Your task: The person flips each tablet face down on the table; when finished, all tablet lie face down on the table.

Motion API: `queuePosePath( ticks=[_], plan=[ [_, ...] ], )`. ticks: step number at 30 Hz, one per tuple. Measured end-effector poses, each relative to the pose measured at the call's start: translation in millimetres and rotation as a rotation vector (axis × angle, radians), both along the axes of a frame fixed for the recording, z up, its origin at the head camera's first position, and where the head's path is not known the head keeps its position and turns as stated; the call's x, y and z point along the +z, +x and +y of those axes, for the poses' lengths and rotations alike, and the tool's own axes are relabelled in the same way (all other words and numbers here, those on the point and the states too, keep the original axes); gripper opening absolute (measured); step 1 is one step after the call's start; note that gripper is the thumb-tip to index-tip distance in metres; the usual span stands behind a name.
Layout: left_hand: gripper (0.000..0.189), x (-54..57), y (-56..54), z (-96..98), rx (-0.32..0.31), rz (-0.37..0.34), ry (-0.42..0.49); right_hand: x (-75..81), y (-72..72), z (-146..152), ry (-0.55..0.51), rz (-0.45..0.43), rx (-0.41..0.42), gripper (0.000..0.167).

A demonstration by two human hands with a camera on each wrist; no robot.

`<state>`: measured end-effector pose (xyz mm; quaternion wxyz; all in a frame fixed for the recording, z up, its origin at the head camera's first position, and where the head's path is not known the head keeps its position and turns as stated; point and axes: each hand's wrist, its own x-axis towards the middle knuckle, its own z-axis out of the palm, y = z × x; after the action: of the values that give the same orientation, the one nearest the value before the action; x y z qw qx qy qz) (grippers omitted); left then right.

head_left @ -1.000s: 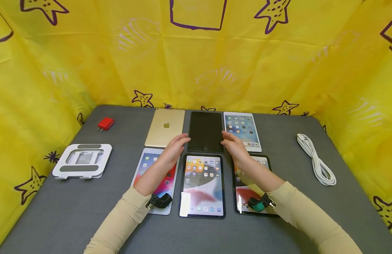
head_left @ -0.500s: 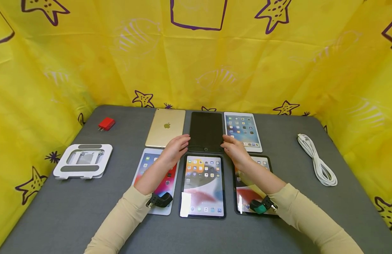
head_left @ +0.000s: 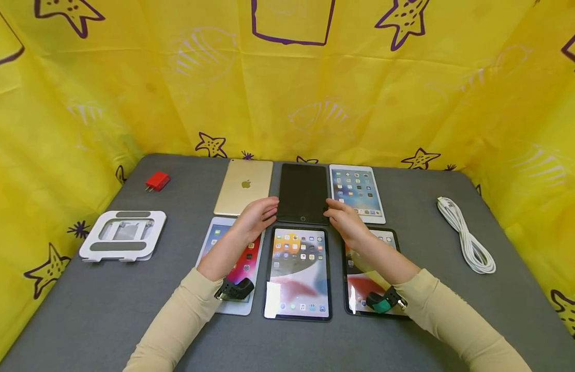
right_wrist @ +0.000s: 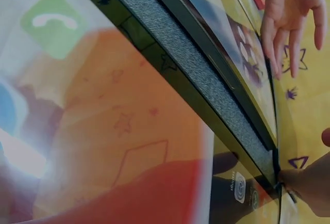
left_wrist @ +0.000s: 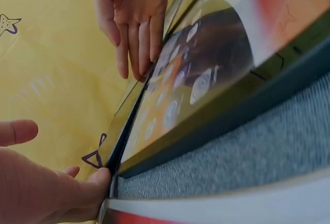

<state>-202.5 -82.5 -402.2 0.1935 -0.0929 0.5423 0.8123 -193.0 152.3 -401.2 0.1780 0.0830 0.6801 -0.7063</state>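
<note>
A black tablet [head_left: 303,192] with a dark screen lies flat in the middle of the back row. My left hand [head_left: 257,219] rests at its left edge, fingers extended; my right hand [head_left: 345,219] is at the opposite edge in the same way. Both wrist views show fingertips low along the tablet's thin side, which is mostly hidden there. Left of it is a gold tablet [head_left: 244,186], back up; to the right, a white tablet [head_left: 356,189] with a lit screen. In front lies a lit dark-framed tablet [head_left: 298,274].
My forearms pass over a white-framed tablet [head_left: 251,263] and a dark-framed one [head_left: 359,287] in the front row. At left are a white folding stand [head_left: 122,247] and a red plug adapter [head_left: 157,181]. A coiled white cable [head_left: 464,235] lies right on the grey table [head_left: 422,227].
My right fingers have moved slightly down along the black tablet's edge. My left hand shifts barely. The tablets keep their places.
</note>
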Motion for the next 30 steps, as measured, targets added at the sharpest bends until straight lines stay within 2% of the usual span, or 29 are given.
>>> queuePosePath(
  ticks=[5, 9, 15, 20, 24, 30],
  plan=[
    [0.049, 4.9, -0.4, 2.0, 0.071, -0.004, -0.005, 1.0, -0.7, -0.9, -0.012, -0.005, 0.01, 0.058],
    [0.049, 9.0, -2.0, 1.2, 0.087, 0.04, -0.064, 1.8, -1.9, -4.0, -0.012, -0.003, 0.031, 0.059],
    [0.048, 10.8, -3.4, -2.4, 0.063, 0.147, -0.22, 1.9, -4.9, -10.8, -0.016, -0.004, 0.058, 0.058],
    [0.042, 12.3, -1.3, -3.7, 0.11, 0.249, -0.364, 1.5, -7.9, -18.8, -0.05, -0.013, 0.044, 0.055],
    [0.041, 15.2, 0.2, -3.4, 0.144, 0.312, -0.37, 1.7, -10.8, -25.9, -0.066, -0.026, 0.037, 0.054],
    [0.042, 22.3, 2.9, 0.3, 0.151, 0.369, -0.345, 0.1, -13.7, -34.4, -0.112, -0.055, 0.033, 0.053]
  ],
)
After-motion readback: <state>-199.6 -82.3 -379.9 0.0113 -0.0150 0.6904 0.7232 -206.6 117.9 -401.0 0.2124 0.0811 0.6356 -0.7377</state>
